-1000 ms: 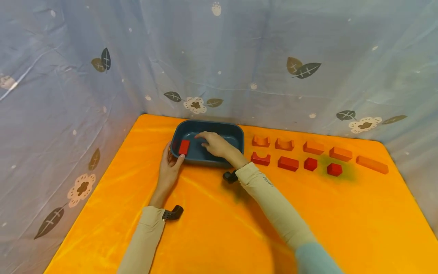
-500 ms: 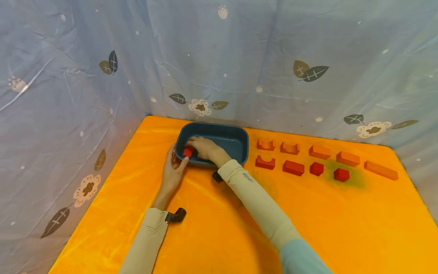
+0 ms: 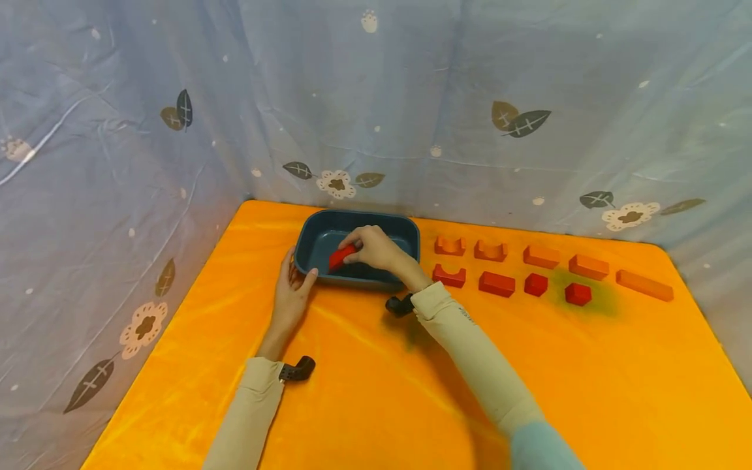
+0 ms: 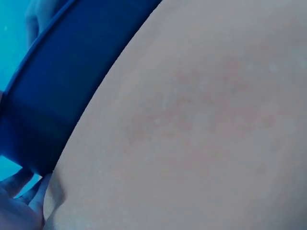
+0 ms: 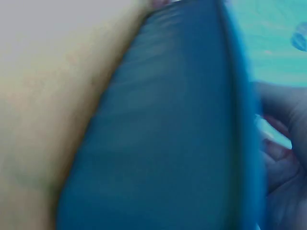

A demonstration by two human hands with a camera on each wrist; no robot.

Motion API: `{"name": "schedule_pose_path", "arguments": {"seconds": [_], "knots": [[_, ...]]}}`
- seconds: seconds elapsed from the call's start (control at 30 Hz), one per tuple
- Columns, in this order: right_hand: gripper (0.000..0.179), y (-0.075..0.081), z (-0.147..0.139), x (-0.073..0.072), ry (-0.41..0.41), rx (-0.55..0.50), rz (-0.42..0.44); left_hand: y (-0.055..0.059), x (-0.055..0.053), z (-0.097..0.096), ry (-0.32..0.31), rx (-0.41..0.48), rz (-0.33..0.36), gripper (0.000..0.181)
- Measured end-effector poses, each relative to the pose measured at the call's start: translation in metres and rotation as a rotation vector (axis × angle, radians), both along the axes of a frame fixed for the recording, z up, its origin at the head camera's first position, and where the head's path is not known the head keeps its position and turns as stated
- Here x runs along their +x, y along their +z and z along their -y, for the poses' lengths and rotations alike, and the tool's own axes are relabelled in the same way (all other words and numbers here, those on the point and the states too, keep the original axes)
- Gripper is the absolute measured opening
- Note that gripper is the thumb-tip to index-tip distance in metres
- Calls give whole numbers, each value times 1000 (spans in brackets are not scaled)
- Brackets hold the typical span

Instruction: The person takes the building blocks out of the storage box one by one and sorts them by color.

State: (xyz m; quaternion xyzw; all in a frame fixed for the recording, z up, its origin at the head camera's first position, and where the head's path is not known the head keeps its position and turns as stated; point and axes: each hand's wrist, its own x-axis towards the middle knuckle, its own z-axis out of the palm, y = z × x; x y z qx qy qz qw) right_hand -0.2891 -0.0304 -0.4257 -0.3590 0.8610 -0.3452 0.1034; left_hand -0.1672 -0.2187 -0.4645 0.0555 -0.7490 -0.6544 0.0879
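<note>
In the head view a dark blue rectangular box [image 3: 405, 277] stands near the back of the table. My left hand [image 3: 289, 297] grips its front left corner, thumb at the rim and fingers along the outer side. Inside the box my right hand [image 3: 376, 249] pinches a red block [image 3: 341, 258] between thumb and fingers, the block tilted. The left wrist view has the box wall [image 4: 57, 72] and some left fingers at its corner. In the right wrist view the curled right hand [image 5: 285, 148] shows beyond the blurred box wall [image 5: 163, 124]; the block is hidden there.
Right of the box lie two rows of blocks. Behind are orange arched blocks [image 3: 450, 247], orange bricks [image 3: 541, 256] and a long orange bar [image 3: 644, 286]. In front are a red arched block [image 3: 449, 276], a red brick [image 3: 497, 284] and red cubes [image 3: 578, 294]. A patterned curtain [image 3: 435, 98] borders the table.
The right hand has reached to the red block at the box's left end, taken hold of it, and shifted it right and tilted it. The left hand stays at the box corner.
</note>
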Motion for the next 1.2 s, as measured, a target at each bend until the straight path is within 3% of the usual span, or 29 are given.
{"name": "schedule_pose_path", "arguments": {"seconds": [0.1,0.23,0.4,0.57,0.77,0.97,1.03,1.2], "knots": [[27,3,-23,4,-75,-93,39,-11,-1,1,11,-30,-4,73],[27,2,-62,8,-184,-248,159,-33,-5,7,23,-56,-13,76],[31,-2,-113,9,-319,-392,317,-37,-4,9,32,-59,-15,76],[39,0,-166,18,-408,-404,375,-36,-4,9,33,-52,-19,75],[46,5,-233,34,-546,-336,342,-33,-3,9,43,-55,-21,74],[52,1,-303,55,-656,-336,307,-31,-4,8,34,-45,-26,76],[45,-2,-323,64,-662,-435,328,-30,-5,7,29,-37,-33,75],[23,-6,-368,81,-573,-868,449,-28,-7,5,15,-25,-53,73]]}}
